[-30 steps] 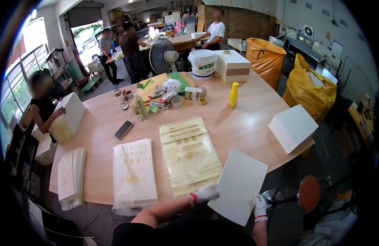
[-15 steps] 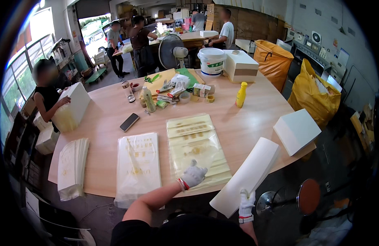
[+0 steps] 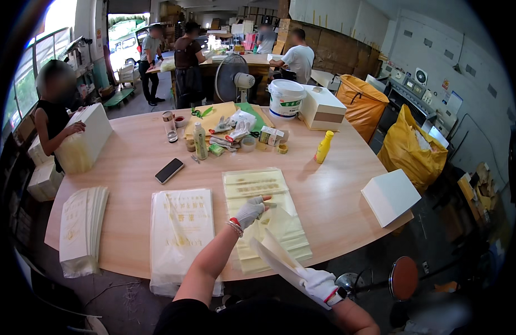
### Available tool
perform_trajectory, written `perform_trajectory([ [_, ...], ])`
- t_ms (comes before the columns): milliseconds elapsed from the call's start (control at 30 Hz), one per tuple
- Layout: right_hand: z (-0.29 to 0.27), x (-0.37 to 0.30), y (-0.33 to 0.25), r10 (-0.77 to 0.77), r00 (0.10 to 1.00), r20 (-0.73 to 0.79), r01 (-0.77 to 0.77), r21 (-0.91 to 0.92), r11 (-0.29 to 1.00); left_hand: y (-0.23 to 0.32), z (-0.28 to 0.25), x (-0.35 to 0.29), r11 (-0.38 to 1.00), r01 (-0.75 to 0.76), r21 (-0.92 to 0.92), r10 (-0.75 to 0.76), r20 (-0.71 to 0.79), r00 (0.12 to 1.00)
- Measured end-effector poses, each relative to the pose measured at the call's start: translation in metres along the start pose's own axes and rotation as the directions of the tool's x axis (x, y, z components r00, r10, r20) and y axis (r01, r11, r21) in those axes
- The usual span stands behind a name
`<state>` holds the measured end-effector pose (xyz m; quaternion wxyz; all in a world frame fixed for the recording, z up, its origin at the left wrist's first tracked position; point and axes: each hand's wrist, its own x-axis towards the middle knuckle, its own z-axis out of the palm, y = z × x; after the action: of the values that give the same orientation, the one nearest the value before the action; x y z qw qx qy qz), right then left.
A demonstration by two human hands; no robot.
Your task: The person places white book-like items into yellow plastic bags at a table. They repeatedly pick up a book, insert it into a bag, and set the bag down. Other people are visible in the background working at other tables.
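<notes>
A stack of clear yellowish plastic bags [image 3: 277, 237] with gold print lies at the table's front middle. My left hand [image 3: 252, 212], in a white glove with bare fingertips, is over the stack, its fingers closed on the raised edge of the top bag. In my gloved right hand [image 3: 320, 283] is a sheaf of white paper [image 3: 280, 258], gripped at its near end. The paper is tilted, its far end at the bags close to my left hand; whether it is inside the top bag I cannot tell.
A filled bag stack [image 3: 182, 237] and a fanned stack [image 3: 84, 229] lie to the left. Beyond are a phone [image 3: 169, 171], bottle [image 3: 200, 140], yellow bottle [image 3: 324, 147] and white bucket [image 3: 285, 99]. White paper blocks [image 3: 391, 195] stand at right. A person [image 3: 56, 117] handles another block at left.
The white paper has swung from the right over to the bags with my right hand. My left hand has moved up the stack and closed on the top bag's edge.
</notes>
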<state>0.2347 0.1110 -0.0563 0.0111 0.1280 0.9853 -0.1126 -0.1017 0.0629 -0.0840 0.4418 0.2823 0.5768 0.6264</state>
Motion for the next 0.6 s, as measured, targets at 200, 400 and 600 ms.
perform_trajectory([
  [200, 0.011, 0.021, -0.013, 0.138, 0.990, 0.018, -0.138, -0.006, 0.990, 0.024, 0.004, -0.019, 0.981, 0.106, 0.163, -0.097, -0.062, 0.993],
  [400, 0.040, 0.047, -0.001, 0.238, 0.960, 0.147, -0.225, -0.103, 0.969, -0.020, 0.067, -0.038, 0.868, -0.366, 0.335, 0.369, 0.059, 0.928],
  [600, 0.018, 0.022, -0.048, 0.093, 0.986, 0.137, -0.085, -0.062, 0.994, -0.020, 0.041, -0.014, 0.918, -0.355, 0.175, 0.364, -0.017, 0.931],
])
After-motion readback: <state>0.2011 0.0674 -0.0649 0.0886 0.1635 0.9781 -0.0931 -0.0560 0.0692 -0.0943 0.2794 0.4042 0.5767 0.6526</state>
